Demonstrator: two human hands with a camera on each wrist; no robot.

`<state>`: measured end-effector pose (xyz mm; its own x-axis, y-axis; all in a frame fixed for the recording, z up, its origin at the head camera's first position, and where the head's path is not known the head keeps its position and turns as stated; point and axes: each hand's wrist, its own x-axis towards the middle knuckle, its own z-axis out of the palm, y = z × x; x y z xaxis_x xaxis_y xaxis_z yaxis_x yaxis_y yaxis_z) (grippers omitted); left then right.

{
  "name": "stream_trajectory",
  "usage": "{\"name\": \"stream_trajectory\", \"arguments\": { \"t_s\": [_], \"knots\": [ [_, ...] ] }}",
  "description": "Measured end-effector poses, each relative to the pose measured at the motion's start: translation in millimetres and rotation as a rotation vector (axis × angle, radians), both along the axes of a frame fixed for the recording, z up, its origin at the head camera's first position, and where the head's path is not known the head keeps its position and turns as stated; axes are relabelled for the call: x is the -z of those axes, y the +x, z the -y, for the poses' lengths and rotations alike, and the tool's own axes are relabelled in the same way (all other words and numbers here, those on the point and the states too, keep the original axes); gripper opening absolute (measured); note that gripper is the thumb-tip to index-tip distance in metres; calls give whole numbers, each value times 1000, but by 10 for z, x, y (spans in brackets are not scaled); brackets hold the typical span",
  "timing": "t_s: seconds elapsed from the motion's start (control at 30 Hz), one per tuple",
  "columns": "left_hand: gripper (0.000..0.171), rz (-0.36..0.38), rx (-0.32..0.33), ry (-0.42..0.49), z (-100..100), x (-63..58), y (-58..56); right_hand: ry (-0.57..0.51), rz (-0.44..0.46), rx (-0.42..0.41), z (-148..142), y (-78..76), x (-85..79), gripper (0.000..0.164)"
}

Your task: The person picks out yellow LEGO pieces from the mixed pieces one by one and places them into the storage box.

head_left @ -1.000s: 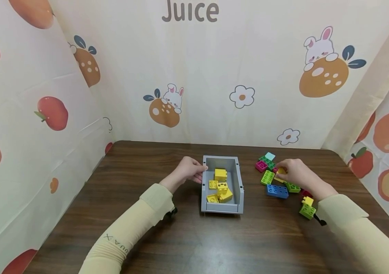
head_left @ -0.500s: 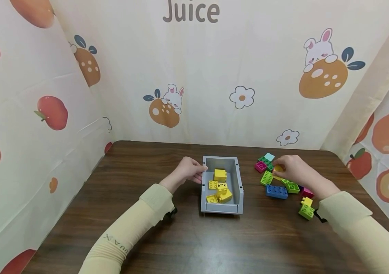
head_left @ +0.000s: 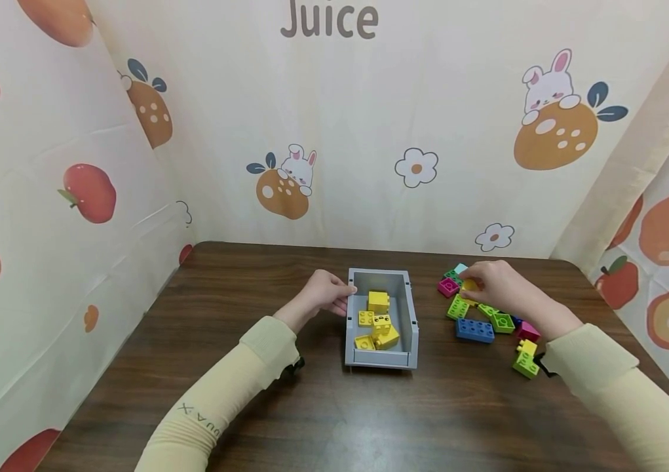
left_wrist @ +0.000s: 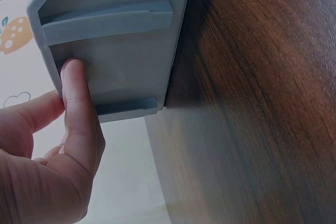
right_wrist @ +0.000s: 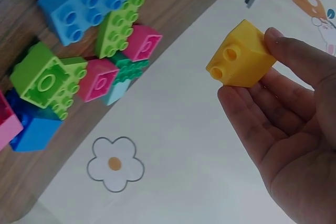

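Note:
A grey open-topped bin (head_left: 412, 328) stands mid-table, with several yellow bricks (head_left: 379, 301) inside. My left hand (head_left: 326, 292) pinches the bin's left rim; the left wrist view shows the thumb on the rim and a finger against the ribbed outer wall (left_wrist: 126, 61). My right hand (head_left: 502, 288) holds a yellow toy building brick (right_wrist: 244, 56) between thumb and fingers, its two studs showing in the right wrist view. In the head view this brick is partly hidden by the hand, above the loose bricks right of the bin.
Loose bricks lie to the right: a blue one (head_left: 475, 330), lime green ones (head_left: 458, 307), a magenta one (head_left: 448, 287) and a dark green one (right_wrist: 128, 67). A yellow brick (head_left: 527, 347) and a lime brick (head_left: 525, 365) sit near the right wrist. Printed curtains (head_left: 358, 210) border the table.
My right hand has lifted the yellow brick and moved slightly left and back with it, uncovering more of the bricks below. The left hand and the bin have stayed in place.

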<state>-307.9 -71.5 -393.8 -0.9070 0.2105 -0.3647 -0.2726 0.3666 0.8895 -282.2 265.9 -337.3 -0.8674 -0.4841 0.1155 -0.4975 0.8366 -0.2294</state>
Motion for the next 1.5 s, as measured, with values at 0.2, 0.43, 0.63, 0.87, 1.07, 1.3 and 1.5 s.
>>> {"name": "stream_trajectory", "arguments": {
  "t_s": [0.2,0.43,0.63,0.87,1.07,1.3,1.5],
  "knots": [
    [34,3,-11,3,-4,0,0,-5,-26,-28,88,9,-70,25],
    [26,2,-24,3,-7,3,3,-22,-38,-44,191,35,-180,25],
    [32,4,-17,0,-9,-2,3,-32,-13,-39,272,63,-241,25],
    [35,12,-15,5,-7,-14,7,-19,7,-45,394,69,-264,28],
    [35,17,-10,7,3,-14,4,-52,5,-82,479,57,-266,28],
    [36,11,5,6,8,11,-24,-56,-5,-99,557,55,-281,26],
    [36,15,3,3,9,10,-27,-62,9,-101,643,58,-298,26]
  ]
}}
